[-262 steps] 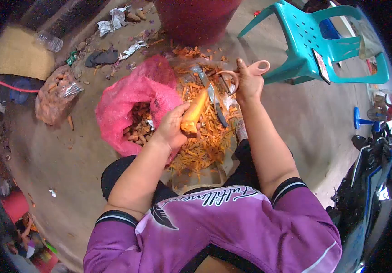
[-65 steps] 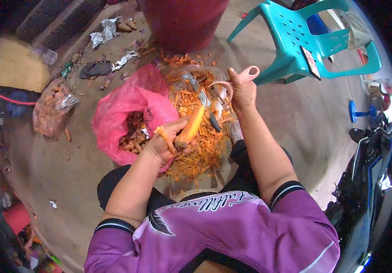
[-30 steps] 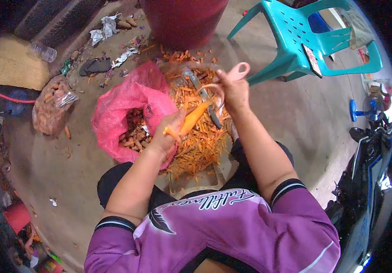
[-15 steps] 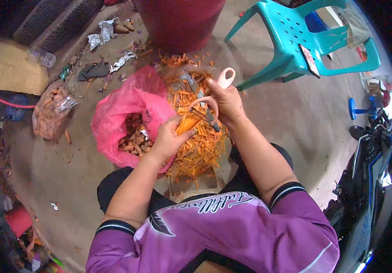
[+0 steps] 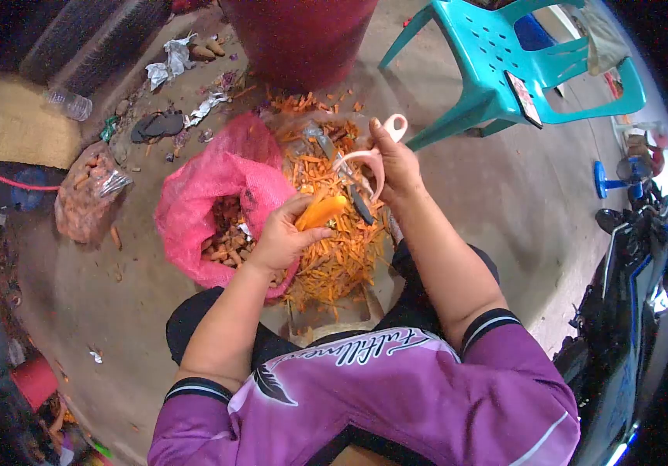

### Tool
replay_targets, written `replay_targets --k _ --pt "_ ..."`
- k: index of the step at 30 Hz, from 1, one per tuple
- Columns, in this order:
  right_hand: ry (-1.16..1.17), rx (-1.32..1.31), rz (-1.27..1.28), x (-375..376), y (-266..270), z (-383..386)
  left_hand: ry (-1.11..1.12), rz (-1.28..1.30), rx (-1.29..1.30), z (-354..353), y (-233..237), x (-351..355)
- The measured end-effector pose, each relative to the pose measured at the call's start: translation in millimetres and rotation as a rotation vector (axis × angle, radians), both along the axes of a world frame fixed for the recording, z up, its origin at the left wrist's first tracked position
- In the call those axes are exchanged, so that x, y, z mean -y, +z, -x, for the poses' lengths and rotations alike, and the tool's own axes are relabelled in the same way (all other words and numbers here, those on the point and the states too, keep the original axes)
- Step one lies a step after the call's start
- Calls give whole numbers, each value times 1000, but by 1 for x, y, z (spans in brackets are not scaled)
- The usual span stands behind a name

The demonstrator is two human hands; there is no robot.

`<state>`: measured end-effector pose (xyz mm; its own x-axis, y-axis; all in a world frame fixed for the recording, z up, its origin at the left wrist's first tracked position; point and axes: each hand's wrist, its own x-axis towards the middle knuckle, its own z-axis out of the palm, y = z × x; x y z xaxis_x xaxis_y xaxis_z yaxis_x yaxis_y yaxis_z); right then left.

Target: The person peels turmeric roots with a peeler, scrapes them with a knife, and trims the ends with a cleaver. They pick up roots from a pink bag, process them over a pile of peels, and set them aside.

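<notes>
My left hand is closed around a peeled orange carrot, its bare end pointing up and right. In my right hand is a pale pink peeler with a ring-shaped handle end; its head is apart from the carrot. Below both hands lies a broad heap of orange peelings. A knife with a dark handle rests on that heap. To the left of my left hand stands an open pink mesh sack, holding several brownish root pieces.
A red tub stands beyond the heap. At the right is a teal plastic chair with a phone on it. A clear bag of roots and a sandal lie left. A motorcycle stands far right.
The peeler has moved away from the carrot, up and to the right with my right hand. The carrot has turned slightly in my left hand, and its end is now uncovered.
</notes>
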<state>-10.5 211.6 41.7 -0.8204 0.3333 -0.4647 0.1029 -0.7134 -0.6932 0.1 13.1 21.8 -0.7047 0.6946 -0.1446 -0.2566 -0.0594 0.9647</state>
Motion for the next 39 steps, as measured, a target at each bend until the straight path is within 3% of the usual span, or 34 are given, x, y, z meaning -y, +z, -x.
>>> replay_targets --k 2,3,7,10,13,14,17,20,24,25,28,31,34,38,39 --pt "80 -140 83 13 1 -4 4 -28 35 0 -4 1" --pt "101 -83 73 17 5 -7 4 -41 53 -1 -6 1" --pt "-56 128 -345 0 -20 3 75 -51 181 -3 5 -1" --pt "307 285 -676 8 -6 -2 115 -108 441 5 6 5" --pt "830 347 -1066 16 -46 -7 212 -274 545 12 -3 11" --pt "1017 479 -986 27 -22 -11 264 -312 533 13 6 10" --pt "848 346 118 46 -41 -25 402 -329 408 14 8 4" --pt "714 229 367 46 -30 -25 390 -312 308 16 8 6" --pt "725 23 -69 25 -27 -13 273 -323 323 21 27 11" --pt "685 -6 -76 20 -22 -10 229 -403 482 27 24 19" --pt "776 85 -238 3 -12 -4 436 216 -269 31 2 19" --pt "912 100 -509 9 -8 -7 193 477 -782 25 7 18" --pt "980 129 -698 16 -3 -9 -153 533 -404 19 17 14" --pt "1009 95 -851 18 4 -9 -72 480 -542 13 -1 11" --pt "887 112 -809 18 -1 -9 -46 405 -258 11 -5 10"
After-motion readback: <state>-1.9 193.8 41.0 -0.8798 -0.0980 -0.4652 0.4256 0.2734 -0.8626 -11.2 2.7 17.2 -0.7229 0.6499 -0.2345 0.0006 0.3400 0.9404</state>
